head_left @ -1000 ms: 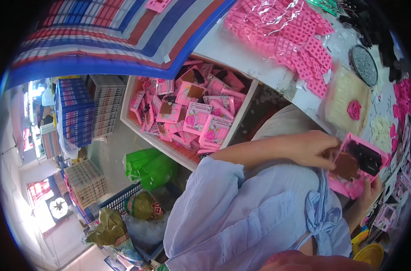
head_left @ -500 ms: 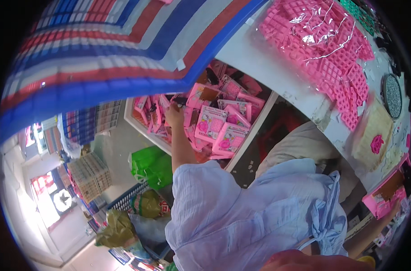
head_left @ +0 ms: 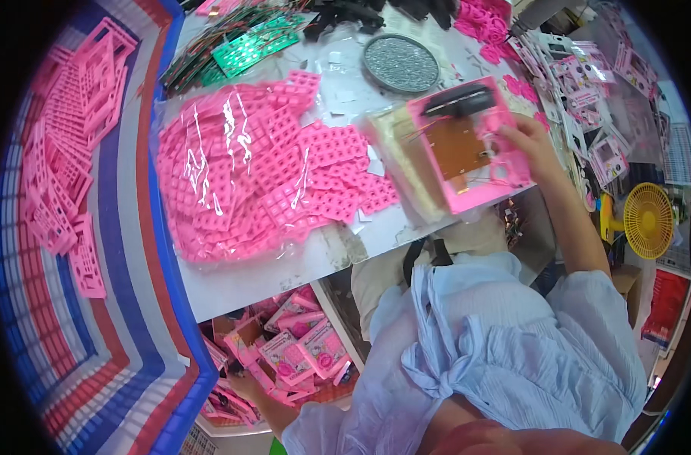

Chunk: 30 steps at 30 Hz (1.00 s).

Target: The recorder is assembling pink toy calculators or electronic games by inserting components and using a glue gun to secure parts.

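Observation:
My right hand is closed on the right edge of a pink plastic casing. The casing is held tilted above the table's front edge, its inside showing a brown circuit board, a black part along the top and thin wires. At the lower left, my left hand reaches down into a white-edged bin and is among pink toy units with printed fronts. Its fingers are blurred and partly lost among the pieces, so I cannot tell whether it grips one.
A clear bag of pink grid-like keypads covers the table's left. Behind lie green circuit boards and a round dish of grey bits. Loose printed panels fill the right. A striped, blue-rimmed container with pink frames stands left.
The view has swung to the right, bringing the tabletop into the middle. The casing in my right hand now shows fully over the table. My left hand is still in the bin.

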Each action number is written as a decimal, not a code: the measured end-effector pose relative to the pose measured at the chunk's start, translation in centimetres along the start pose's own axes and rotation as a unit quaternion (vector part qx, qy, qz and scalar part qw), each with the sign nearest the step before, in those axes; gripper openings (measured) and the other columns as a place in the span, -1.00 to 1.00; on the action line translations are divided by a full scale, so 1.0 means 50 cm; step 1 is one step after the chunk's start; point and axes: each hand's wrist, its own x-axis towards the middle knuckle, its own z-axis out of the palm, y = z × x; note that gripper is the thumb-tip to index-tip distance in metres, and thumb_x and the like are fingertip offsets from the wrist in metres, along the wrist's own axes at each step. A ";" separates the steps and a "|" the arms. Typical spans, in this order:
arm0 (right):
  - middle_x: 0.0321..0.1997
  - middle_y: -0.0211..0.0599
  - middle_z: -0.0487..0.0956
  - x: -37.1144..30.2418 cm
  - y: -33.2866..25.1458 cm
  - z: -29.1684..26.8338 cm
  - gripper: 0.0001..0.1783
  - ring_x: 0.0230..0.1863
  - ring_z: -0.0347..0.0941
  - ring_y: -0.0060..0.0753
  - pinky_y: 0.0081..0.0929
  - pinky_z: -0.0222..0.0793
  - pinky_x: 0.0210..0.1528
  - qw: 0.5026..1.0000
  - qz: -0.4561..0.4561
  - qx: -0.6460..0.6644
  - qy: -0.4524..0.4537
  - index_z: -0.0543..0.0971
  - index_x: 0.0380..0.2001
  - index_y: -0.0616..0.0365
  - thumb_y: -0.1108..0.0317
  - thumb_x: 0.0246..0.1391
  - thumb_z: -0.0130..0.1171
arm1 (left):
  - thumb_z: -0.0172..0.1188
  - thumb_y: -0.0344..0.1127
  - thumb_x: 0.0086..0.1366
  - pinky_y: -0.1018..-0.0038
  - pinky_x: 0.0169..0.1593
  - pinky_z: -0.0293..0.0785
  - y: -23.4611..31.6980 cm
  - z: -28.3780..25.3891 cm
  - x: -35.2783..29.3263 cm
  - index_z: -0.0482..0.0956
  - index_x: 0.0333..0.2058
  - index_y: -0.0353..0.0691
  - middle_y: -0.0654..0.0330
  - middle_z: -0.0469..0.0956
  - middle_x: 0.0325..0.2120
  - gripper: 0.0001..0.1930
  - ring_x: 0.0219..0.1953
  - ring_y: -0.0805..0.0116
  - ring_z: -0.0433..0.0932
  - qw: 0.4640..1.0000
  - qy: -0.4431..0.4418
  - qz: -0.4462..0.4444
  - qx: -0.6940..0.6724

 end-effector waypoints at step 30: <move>-0.60 -0.38 0.52 -0.025 -0.029 -0.014 -0.78 -0.60 0.43 -0.53 -0.55 0.28 -0.54 0.950 -0.261 -0.107 -0.134 0.63 -0.17 0.09 0.35 0.08 0.31 | 0.18 -0.62 0.16 0.47 -0.07 0.55 1.007 -0.522 -0.409 0.58 -0.08 -0.40 0.10 0.55 -0.13 -0.69 -0.07 0.37 0.55 0.665 -0.441 0.323 -0.509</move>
